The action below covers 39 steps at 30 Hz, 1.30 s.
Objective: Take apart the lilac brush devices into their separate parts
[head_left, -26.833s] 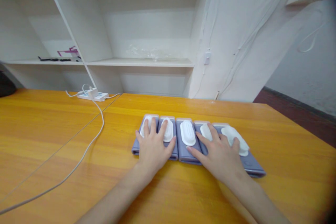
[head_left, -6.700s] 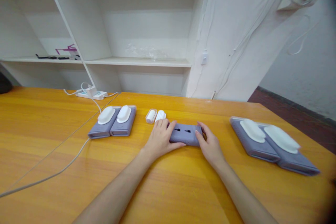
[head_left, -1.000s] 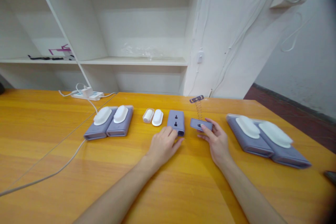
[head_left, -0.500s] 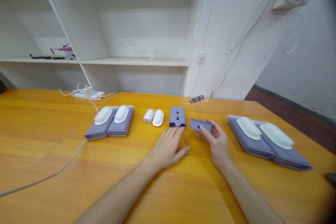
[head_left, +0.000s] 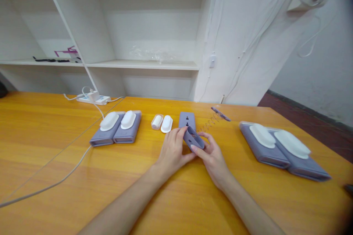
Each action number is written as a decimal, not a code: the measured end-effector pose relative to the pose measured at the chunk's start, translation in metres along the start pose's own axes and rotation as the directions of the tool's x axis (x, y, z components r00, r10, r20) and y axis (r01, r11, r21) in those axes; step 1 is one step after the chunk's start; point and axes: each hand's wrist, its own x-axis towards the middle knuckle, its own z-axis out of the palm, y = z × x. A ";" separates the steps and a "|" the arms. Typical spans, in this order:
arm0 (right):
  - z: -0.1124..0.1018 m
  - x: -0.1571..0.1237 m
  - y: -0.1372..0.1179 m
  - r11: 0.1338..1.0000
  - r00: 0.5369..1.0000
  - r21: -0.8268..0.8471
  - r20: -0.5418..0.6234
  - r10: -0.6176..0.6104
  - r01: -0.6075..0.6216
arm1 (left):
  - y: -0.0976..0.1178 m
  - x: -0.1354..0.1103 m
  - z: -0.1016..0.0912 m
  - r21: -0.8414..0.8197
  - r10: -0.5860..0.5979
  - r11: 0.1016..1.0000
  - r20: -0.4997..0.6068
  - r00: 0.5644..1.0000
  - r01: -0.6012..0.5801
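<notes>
"So, in the head view, where is the left hand (head_left: 172,148) now?"

"Clamped, together with the right hand (head_left: 211,156), on a hollow, grey-purple casing (head_left: 194,140). Half a second ago only the right held it; the left was at the near end of the flat, grey-purple, two-slotted block (head_left: 186,119)."

"And the casing itself?"

"Shifted left, so it's now between both hands' fingers, tilted with its opening showing."

"What about the thin, coiled wire spring (head_left: 211,122)?"

"It has swung over, slanting away beyond the right hand's fingertips to a narrow, dark-purple plate (head_left: 220,114), which now tips the other way."

"Anything unchanged?"

"Yes: the two-slotted block, just beyond the left fingertips, and the ribbed, white oval piece (head_left: 166,124), just beyond the left knuckles."
</notes>
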 end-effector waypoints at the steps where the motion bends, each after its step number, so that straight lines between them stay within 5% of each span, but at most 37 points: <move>1: 0.001 0.000 0.000 1.000 1.000 0.002 -0.006 -0.006 0.006 | 0.001 0.000 -0.001 0.023 0.013 1.000 -0.005 1.000 -0.013; 9: -0.004 0.009 0.003 0.998 0.981 0.061 -0.192 0.029 -0.018 | 0.009 0.003 -0.003 0.056 0.105 0.992 0.118 0.987 -0.112; 14: -0.032 0.022 -0.002 0.988 0.893 0.142 -0.449 0.007 0.064 | 0.013 0.003 -0.007 0.082 0.068 0.993 0.133 0.989 -0.079; 16: -0.043 0.026 -0.005 0.984 0.884 0.161 -0.468 0.004 0.081 | 0.014 0.004 -0.011 0.108 0.054 0.991 0.165 0.985 -0.072; 22: -0.046 0.025 -0.004 0.997 0.919 -0.003 -0.389 -0.069 0.073 | 0.013 0.006 -0.015 0.193 0.003 0.979 0.289 0.957 -0.061; 29: -0.042 0.018 -0.002 0.953 0.936 -0.257 -0.265 -0.231 0.162 | 0.012 0.004 -0.009 0.429 -0.224 0.898 0.266 0.938 0.092; 34: -0.042 0.011 -0.002 0.737 0.908 -0.583 0.000 -0.420 0.341 | 0.008 0.006 -0.008 0.514 -0.316 0.828 0.101 0.943 0.222; 39: -0.033 0.007 -0.008 0.576 0.930 -0.748 0.154 -0.333 0.331 | 0.001 0.005 -0.016 0.309 -0.091 0.947 -0.001 0.996 0.086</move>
